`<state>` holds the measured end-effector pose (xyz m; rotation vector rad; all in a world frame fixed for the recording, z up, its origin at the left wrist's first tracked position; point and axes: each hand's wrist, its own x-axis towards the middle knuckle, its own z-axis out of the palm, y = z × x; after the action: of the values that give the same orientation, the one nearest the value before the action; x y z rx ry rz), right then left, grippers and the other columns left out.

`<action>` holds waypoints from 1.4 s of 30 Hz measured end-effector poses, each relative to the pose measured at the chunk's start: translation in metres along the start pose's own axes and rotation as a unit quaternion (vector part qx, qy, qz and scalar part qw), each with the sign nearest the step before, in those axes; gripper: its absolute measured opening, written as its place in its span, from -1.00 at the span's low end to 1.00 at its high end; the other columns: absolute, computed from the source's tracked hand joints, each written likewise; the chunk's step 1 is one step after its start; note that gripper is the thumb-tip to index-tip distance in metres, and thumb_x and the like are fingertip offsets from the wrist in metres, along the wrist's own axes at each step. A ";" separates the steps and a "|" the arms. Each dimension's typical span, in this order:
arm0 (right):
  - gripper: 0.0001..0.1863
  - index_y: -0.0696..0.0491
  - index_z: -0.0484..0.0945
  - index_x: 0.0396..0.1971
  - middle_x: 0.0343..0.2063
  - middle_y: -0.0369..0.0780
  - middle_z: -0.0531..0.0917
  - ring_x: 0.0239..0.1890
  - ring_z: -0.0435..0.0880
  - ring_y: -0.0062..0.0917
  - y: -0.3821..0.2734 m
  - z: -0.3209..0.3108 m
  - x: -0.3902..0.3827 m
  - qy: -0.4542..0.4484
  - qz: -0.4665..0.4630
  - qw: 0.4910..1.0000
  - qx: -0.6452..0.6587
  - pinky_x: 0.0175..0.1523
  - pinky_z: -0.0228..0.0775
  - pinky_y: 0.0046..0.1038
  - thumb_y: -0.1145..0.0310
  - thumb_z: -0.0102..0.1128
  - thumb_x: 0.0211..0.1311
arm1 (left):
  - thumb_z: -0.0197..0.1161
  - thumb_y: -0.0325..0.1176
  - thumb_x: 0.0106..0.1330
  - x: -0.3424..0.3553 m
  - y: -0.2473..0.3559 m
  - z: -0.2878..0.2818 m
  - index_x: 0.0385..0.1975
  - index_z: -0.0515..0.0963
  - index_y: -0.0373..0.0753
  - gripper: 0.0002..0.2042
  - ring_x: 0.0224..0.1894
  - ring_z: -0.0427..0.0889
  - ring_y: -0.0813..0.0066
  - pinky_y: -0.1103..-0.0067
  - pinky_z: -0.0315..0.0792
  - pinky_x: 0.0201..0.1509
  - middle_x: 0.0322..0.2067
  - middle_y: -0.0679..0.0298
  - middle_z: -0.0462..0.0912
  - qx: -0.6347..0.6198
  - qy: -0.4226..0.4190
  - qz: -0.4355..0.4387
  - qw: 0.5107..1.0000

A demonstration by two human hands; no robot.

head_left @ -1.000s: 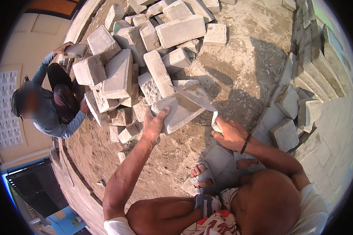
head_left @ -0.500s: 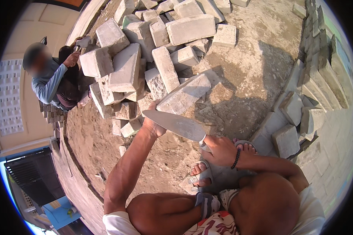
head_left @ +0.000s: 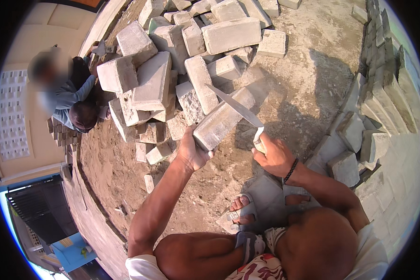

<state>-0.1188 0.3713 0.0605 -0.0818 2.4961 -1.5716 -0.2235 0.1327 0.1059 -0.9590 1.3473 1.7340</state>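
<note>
A grey, oblong concrete paving block (head_left: 219, 126) slants away from me at the near side of the block pile. Its near end is in my left hand (head_left: 192, 153), with fingers and thumb wrapped round the sides. My right hand (head_left: 276, 157) is closed on the pale handle of a trowel (head_left: 235, 106). The trowel's long pointed blade is turned nearly edge-on and crosses over the block, its tip pointing far left. Whether the blade touches the block I cannot tell. Faint dust hangs beyond the block's far end.
A heap of loose paving blocks (head_left: 149, 81) lies ahead on bare dirt. Stacked blocks (head_left: 382, 88) line the right side beside laid pavers (head_left: 387, 196). At the left, another person (head_left: 72, 95) crouches by the heap near a wall (head_left: 42, 126). My sandalled feet are below.
The trowel has moved up and away from my left wrist, its blade turning from flat to edge-on over the block. My left hand now shows round the block's end. The other person bends lower.
</note>
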 end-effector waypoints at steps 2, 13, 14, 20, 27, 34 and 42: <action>-0.64 0.24 0.41 -0.14 -0.38 0.15 0.65 -0.32 0.65 0.10 0.002 0.018 -0.018 -0.055 -0.033 0.998 -0.020 -0.22 0.50 -0.03 0.26 0.14 0.23 | -0.25 0.11 0.47 -0.008 -0.001 0.020 0.13 0.38 -0.16 -0.48 -0.32 0.56 0.28 0.45 0.44 -0.47 -0.16 0.16 0.57 -0.024 0.008 0.000 1.000; -0.62 0.28 0.39 -0.11 -0.36 0.20 0.63 -0.24 0.62 0.16 0.028 -0.020 0.028 -0.010 0.097 0.994 -0.058 -0.13 0.44 0.02 0.31 0.11 0.19 | -0.11 0.18 0.39 0.011 0.001 -0.015 0.10 0.39 -0.11 -0.47 -0.46 0.50 0.29 0.50 0.34 -0.57 -0.16 0.19 0.57 -0.061 -0.002 -0.007 0.998; -0.62 0.22 0.37 -0.08 -0.35 0.18 0.64 -0.23 0.61 0.17 0.016 -0.016 0.020 -0.048 0.074 0.996 -0.022 -0.10 0.43 0.03 0.26 0.10 0.22 | -0.09 0.17 0.38 0.010 0.003 -0.013 0.10 0.40 -0.11 -0.48 -0.42 0.50 0.30 0.52 0.35 -0.56 -0.17 0.20 0.57 -0.047 0.003 -0.003 0.999; -0.55 0.12 0.33 0.02 -0.25 0.14 0.64 -0.15 0.61 0.11 0.079 0.027 -0.003 -0.019 0.067 0.994 -0.083 -0.03 0.43 0.01 0.17 0.08 0.24 | -0.02 0.08 0.35 0.013 0.009 0.009 0.12 0.45 -0.04 -0.53 0.05 0.55 0.21 0.13 0.46 0.02 0.07 0.19 0.55 -0.041 0.032 0.073 0.996; -0.62 0.23 0.43 -0.17 -0.32 0.14 0.63 -0.22 0.61 0.11 0.073 -0.019 0.011 0.049 0.134 0.990 -0.010 -0.14 0.40 -0.06 0.19 0.14 0.22 | 0.13 -0.15 0.31 0.027 0.023 0.007 0.11 0.40 -0.25 -0.56 0.00 0.60 0.12 0.07 0.52 0.00 0.00 0.06 0.56 0.077 0.039 0.176 0.981; -0.66 0.22 0.43 -0.23 -0.45 -0.02 0.57 -0.39 0.60 -0.25 0.083 -0.018 -0.007 0.082 0.144 0.984 0.063 -0.27 0.39 -0.24 0.23 0.22 0.21 | 0.46 -0.46 -0.14 -0.020 0.041 0.076 0.10 0.37 -0.31 -0.32 -0.06 0.61 0.14 0.39 0.51 0.02 -0.10 -0.01 0.56 0.506 0.084 0.523 0.680; -0.66 0.20 0.46 -0.20 -0.39 0.06 0.61 -0.31 0.61 -0.02 0.056 -0.038 -0.004 0.074 0.107 0.987 0.092 -0.22 0.39 -0.18 0.24 0.23 0.20 | 0.40 -0.53 -0.09 -0.023 0.038 0.045 0.18 0.31 -0.17 -0.29 0.06 0.49 -0.12 0.24 0.43 0.13 -0.03 -0.01 0.48 0.685 -0.019 0.540 0.489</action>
<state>-0.1191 0.4304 0.0262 0.3277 2.3559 -1.7605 -0.2519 0.1674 0.1511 1.0852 2.7294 0.5221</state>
